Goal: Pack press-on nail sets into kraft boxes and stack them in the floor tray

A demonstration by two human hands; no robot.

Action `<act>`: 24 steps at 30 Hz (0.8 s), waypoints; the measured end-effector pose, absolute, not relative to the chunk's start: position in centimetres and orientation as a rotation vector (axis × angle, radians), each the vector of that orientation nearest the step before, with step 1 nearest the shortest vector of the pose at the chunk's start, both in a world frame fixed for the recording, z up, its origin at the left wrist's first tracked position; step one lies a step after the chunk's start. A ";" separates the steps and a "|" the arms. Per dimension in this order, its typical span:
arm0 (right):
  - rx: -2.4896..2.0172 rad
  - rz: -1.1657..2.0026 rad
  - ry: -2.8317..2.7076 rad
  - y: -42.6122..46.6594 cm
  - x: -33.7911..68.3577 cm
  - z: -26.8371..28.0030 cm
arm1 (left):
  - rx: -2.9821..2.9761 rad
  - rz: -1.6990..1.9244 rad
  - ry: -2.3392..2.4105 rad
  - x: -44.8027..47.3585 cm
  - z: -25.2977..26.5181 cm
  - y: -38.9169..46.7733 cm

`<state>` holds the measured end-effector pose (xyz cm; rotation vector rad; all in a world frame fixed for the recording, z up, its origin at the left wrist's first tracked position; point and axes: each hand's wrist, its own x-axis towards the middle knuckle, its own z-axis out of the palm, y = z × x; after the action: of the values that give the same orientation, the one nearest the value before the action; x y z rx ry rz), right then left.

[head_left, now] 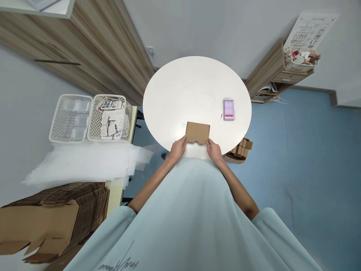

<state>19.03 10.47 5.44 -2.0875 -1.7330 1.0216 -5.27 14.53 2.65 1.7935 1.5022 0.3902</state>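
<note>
A small brown cardboard box (pixel 197 133) is at the near side of the round white table (pixel 194 82), its lid facing up and a notch in its near edge. My left hand (pixel 178 148) grips its near left corner. At the near right corner, my right hand (pixel 214 151) holds the box with thumb and fingers closed on the edge. What lies inside the box is hidden. Right of the box, a pixelated purple-pink rectangular object (pixel 228 109) lies on the table.
On the left side table stand a basket of small cards and packets (pixel 111 116), a basket of clear plastic containers (pixel 72 118), white translucent sheets (pixel 90 160) and stacked flat cardboard (pixel 56 222). A carton of small boxes (pixel 239 150) sits below the table's right edge. A wooden cabinet (pixel 278 71) stands right.
</note>
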 end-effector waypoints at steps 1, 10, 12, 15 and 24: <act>-2.103 1.012 -1.725 10.4 19.0 5.3 | 1.777 0.375 1.511 -5.2 2.5 14.4; -2.131 1.016 -1.598 10.0 19.3 2.5 | 1.562 0.479 1.561 -4.5 1.0 14.3; -2.131 1.008 -1.582 10.2 19.4 1.8 | 1.524 0.471 1.586 -4.3 0.7 14.4; -2.113 0.984 -1.583 10.5 19.8 0.8 | 1.481 0.451 1.623 -4.0 0.3 14.7; -1.923 1.045 -1.404 11.0 20.3 -1.6 | 1.249 0.577 1.571 -3.6 -0.2 15.1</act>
<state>20.27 11.02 -1.64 -1.9229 -1.4044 1.0449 -3.61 15.13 -0.20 1.2487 1.5714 0.5765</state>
